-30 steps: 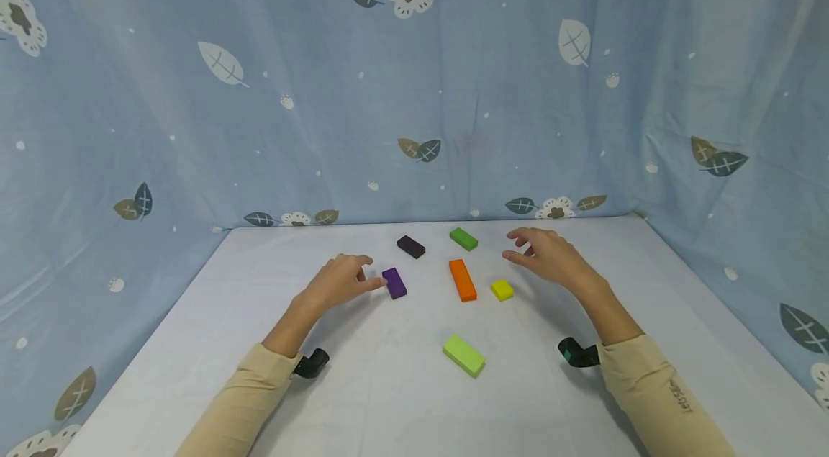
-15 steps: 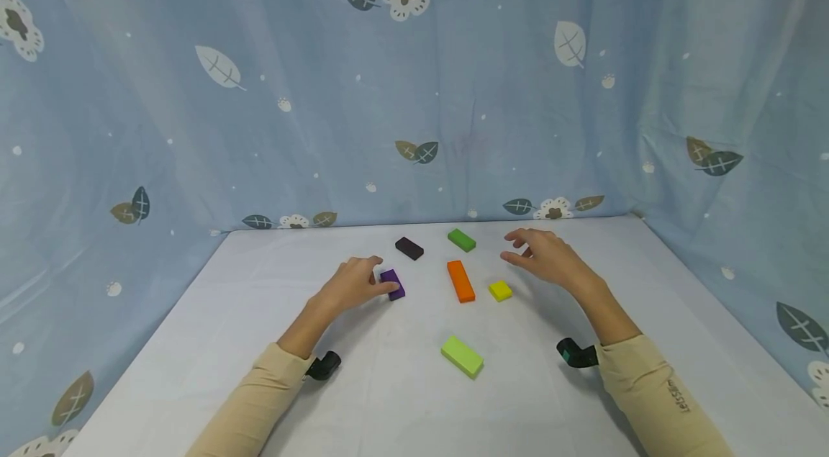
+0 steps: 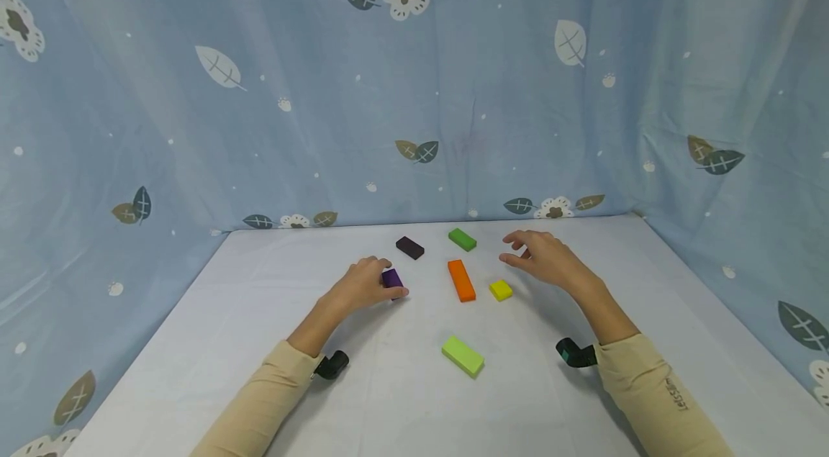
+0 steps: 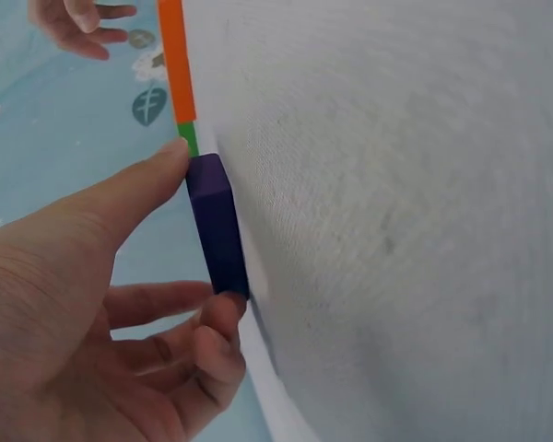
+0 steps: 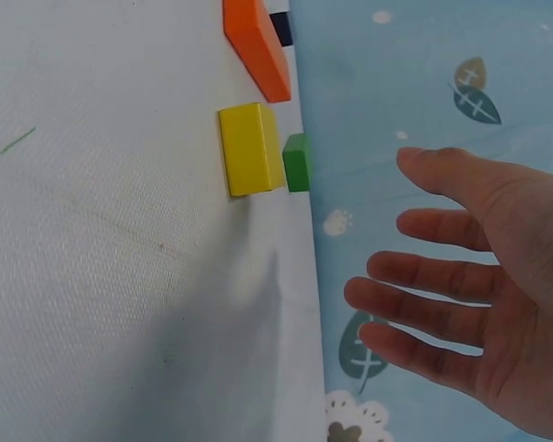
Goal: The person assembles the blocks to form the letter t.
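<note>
Purple block (image 4: pixel 219 230) is pinched on the white tabletop (image 3: pixel 388 399) by the left hand (image 3: pixel 363 286); the right hand (image 3: pixel 547 257) is held spread. Grasping seems in hand; firm pressure is called for before lifting.

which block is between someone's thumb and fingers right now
The purple block, between the thumb and fingers of the left hand. The black block, green block, orange block, yellow block and light green block have no hand touching them.
</note>
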Action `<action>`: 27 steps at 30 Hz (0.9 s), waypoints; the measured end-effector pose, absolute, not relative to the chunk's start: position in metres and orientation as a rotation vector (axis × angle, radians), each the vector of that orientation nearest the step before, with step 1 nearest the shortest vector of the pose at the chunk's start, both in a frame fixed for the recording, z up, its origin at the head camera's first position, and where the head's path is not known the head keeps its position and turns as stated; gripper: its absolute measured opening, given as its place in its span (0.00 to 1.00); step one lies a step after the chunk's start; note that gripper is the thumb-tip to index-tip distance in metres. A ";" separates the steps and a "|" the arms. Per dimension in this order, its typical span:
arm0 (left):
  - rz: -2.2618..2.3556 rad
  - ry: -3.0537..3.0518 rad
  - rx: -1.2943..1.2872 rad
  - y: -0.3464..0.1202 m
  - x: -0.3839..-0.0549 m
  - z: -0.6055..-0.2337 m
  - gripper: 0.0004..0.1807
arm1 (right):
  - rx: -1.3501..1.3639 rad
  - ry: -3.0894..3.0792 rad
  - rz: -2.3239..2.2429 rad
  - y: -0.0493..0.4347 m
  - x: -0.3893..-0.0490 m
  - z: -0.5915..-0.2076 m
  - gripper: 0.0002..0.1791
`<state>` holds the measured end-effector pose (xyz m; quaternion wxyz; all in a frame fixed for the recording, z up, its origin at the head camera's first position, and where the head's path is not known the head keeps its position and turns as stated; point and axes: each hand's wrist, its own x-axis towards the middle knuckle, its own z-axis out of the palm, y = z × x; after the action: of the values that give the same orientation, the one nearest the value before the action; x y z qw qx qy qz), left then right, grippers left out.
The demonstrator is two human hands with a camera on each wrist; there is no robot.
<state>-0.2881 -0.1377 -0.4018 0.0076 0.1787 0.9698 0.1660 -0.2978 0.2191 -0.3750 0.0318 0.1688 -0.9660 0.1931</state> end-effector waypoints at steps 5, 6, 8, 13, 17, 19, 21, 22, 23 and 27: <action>0.498 3.032 0.581 -0.137 -0.289 -0.403 0.37 | 0.507 -2.990 0.587 0.218 -0.298 -0.375 0.27; 0.504 3.028 0.578 -0.137 -0.289 -0.403 0.37 | 0.504 -2.992 0.588 0.218 -0.298 -0.375 0.27; 0.513 3.019 0.573 -0.136 -0.290 -0.402 0.35 | 0.505 -2.991 0.590 0.218 -0.298 -0.375 0.27; 0.534 2.988 0.576 -0.137 -0.291 -0.402 0.33 | 0.519 -2.980 0.597 0.219 -0.298 -0.376 0.26; 0.544 2.944 0.594 -0.140 -0.292 -0.400 0.34 | 0.530 -2.973 0.609 0.219 -0.298 -0.376 0.26; 0.561 2.913 0.616 -0.142 -0.293 -0.398 0.34 | 0.535 -2.977 0.613 0.219 -0.298 -0.376 0.27; 0.587 2.883 0.648 -0.143 -0.295 -0.396 0.34 | 0.542 -2.988 0.629 0.218 -0.298 -0.376 0.28; 0.599 2.871 0.662 -0.144 -0.296 -0.395 0.34 | 0.546 -2.995 0.637 0.218 -0.298 -0.376 0.29; 0.607 2.862 0.677 -0.145 -0.297 -0.395 0.34 | 0.551 -3.002 0.646 0.217 -0.299 -0.376 0.29; 0.633 2.834 0.701 -0.148 -0.303 -0.396 0.33 | 0.579 -3.019 0.687 0.216 -0.301 -0.377 0.31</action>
<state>-0.3027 -0.1483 -0.3961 0.0773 0.2341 0.9458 0.2112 -0.3008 0.2159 -0.3770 -0.0040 0.1839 -0.9584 0.2181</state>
